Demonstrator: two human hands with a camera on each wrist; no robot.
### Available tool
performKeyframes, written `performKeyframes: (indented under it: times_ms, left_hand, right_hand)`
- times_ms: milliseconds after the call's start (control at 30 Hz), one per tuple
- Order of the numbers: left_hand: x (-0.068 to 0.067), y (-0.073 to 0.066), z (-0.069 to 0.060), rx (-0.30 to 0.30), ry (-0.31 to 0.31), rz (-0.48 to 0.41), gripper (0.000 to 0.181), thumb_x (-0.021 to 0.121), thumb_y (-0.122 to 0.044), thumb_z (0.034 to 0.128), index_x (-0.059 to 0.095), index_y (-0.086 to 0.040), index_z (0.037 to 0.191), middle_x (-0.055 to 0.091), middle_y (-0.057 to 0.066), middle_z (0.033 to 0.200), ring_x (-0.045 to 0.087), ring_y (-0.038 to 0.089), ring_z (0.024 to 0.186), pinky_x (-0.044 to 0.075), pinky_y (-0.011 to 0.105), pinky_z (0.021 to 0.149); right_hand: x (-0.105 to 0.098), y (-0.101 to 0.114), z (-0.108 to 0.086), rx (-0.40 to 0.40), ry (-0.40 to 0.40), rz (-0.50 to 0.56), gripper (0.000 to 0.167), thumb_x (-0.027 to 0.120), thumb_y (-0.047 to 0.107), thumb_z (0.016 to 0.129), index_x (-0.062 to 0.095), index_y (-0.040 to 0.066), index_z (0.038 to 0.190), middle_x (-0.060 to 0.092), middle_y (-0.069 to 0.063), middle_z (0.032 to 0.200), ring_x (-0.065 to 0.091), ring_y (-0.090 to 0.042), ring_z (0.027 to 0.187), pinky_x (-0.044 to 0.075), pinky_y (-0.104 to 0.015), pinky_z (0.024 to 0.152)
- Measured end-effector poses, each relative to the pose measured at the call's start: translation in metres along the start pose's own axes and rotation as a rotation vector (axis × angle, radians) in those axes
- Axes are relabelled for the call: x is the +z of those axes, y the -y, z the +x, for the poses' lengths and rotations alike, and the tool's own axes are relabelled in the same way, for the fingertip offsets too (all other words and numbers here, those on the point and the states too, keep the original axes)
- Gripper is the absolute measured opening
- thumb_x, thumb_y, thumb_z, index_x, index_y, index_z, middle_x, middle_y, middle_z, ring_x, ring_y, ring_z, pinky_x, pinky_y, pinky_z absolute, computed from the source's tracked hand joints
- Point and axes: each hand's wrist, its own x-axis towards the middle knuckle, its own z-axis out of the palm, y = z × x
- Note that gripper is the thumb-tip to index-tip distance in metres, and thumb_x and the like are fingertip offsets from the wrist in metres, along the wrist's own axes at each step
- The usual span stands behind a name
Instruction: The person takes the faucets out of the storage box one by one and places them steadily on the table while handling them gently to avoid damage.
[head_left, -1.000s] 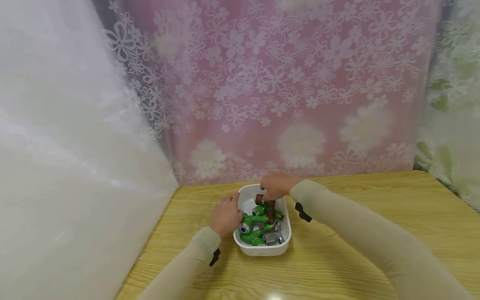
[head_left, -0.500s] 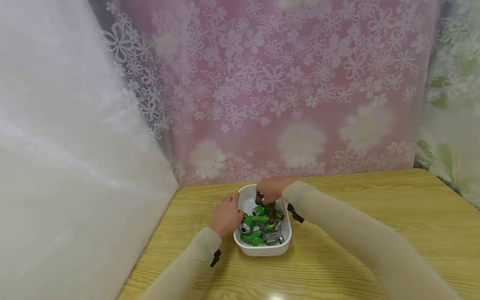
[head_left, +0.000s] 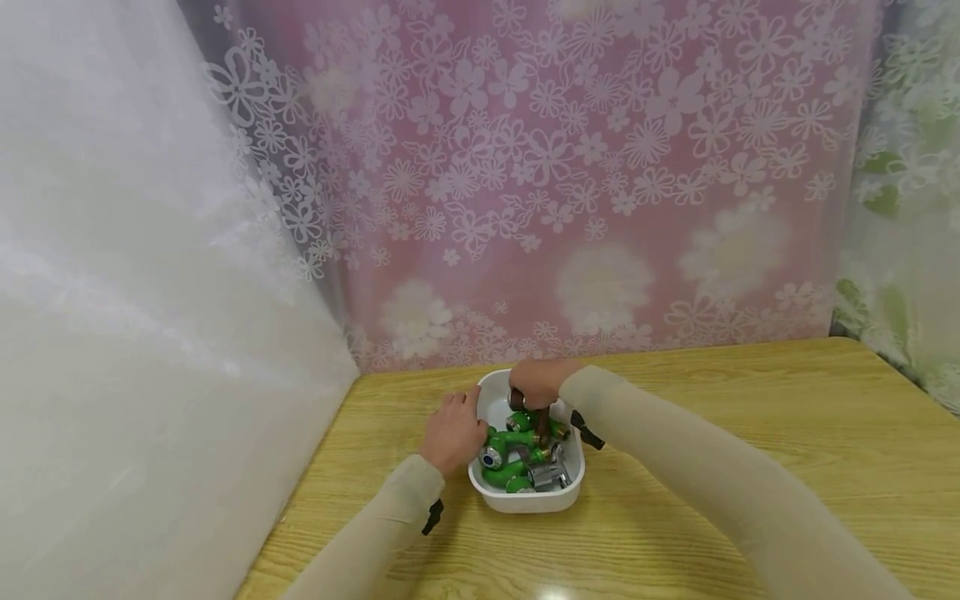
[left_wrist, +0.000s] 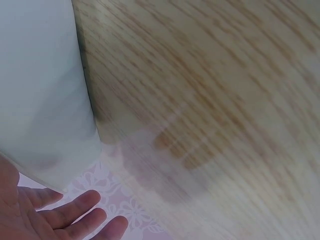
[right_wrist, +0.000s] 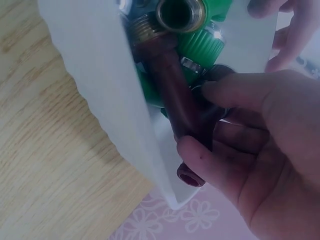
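Note:
A white tub (head_left: 529, 505) holds several green valves (head_left: 507, 473) and chrome pieces (head_left: 548, 476). Over its left rim lies my left hand (head_left: 452, 433), thumb inside and fingers along the outside, holding the wall; the left wrist view shows the fingers (left_wrist: 82, 216) loosely spread below the rim. My right hand (head_left: 542, 382) reaches into the far right of the tub. It grips a red-brown valve (right_wrist: 175, 92) with a brass threaded end, thumb and fingers around its body and side branch. In the head view, the hand hides part of this valve.
The tub stands on a wood-grain table (head_left: 720, 417) near its back edge. Behind hangs a pink flowered curtain (head_left: 525, 208), and a white sheet (head_left: 150, 292) rises along the left side.
My right hand has moved slightly left and down over the red-brown valve, covering more of it. The left hand stays on the rim; the tub is practically still.

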Motion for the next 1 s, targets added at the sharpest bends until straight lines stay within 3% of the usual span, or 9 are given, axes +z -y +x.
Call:
performKeyframes:
  times_ms: [300, 433, 567, 733, 1000]
  left_hand:
    - [0.002, 0.0, 0.001, 0.008, -0.013, -0.013, 0.058, 0.056, -0.025, 0.0991, 0.041, -0.011, 0.154, 0.057, 0.016, 0.138, 0.053, 0.032, 0.13, 0.052, 0.052, 0.096]
    - [0.003, 0.001, 0.001, 0.006, -0.009, -0.015, 0.059, 0.055, -0.025, 0.0994, 0.04, -0.011, 0.154, 0.057, 0.015, 0.138, 0.053, 0.032, 0.13, 0.052, 0.051, 0.097]
    - [0.002, 0.0, 0.001, -0.006, 0.002, -0.018, 0.059, 0.054, -0.026, 0.0999, 0.038, -0.011, 0.155, 0.056, 0.016, 0.14, 0.051, 0.032, 0.132, 0.051, 0.051, 0.1]
    - [0.001, 0.0, 0.001, -0.007, 0.0, -0.014, 0.059, 0.056, -0.025, 0.0991, 0.04, -0.011, 0.154, 0.057, 0.016, 0.139, 0.052, 0.032, 0.131, 0.05, 0.051, 0.1]
    - [0.003, 0.0, 0.001, -0.011, -0.002, -0.007, 0.06, 0.057, -0.025, 0.0983, 0.039, -0.01, 0.154, 0.056, 0.017, 0.14, 0.051, 0.034, 0.132, 0.049, 0.052, 0.102]
  right_hand:
    - [0.0, -0.002, -0.003, -0.039, -0.017, -0.019, 0.01, 0.061, 0.01, 0.097, 0.069, 0.015, 0.094, 0.063, 0.004, 0.081, 0.051, -0.013, 0.069, 0.041, -0.032, 0.069]
    - [-0.003, -0.001, -0.007, -0.058, -0.032, 0.0, 0.007, 0.062, 0.011, 0.098, 0.067, 0.015, 0.097, 0.064, 0.003, 0.088, 0.053, -0.013, 0.073, 0.042, -0.033, 0.071]
    - [-0.007, 0.0, -0.014, -0.068, -0.071, 0.004, 0.01, 0.063, 0.011, 0.098, 0.066, 0.015, 0.106, 0.066, 0.003, 0.098, 0.057, -0.012, 0.08, 0.046, -0.033, 0.074]
    - [-0.014, -0.003, -0.02, -0.082, -0.119, -0.022, 0.007, 0.061, 0.014, 0.099, 0.065, 0.017, 0.105, 0.065, 0.005, 0.096, 0.056, -0.011, 0.08, 0.046, -0.032, 0.073]
    - [-0.025, -0.008, -0.036, -0.089, -0.107, 0.018, 0.011, 0.062, 0.014, 0.098, 0.065, 0.018, 0.108, 0.064, 0.007, 0.097, 0.058, -0.011, 0.082, 0.048, -0.033, 0.075]
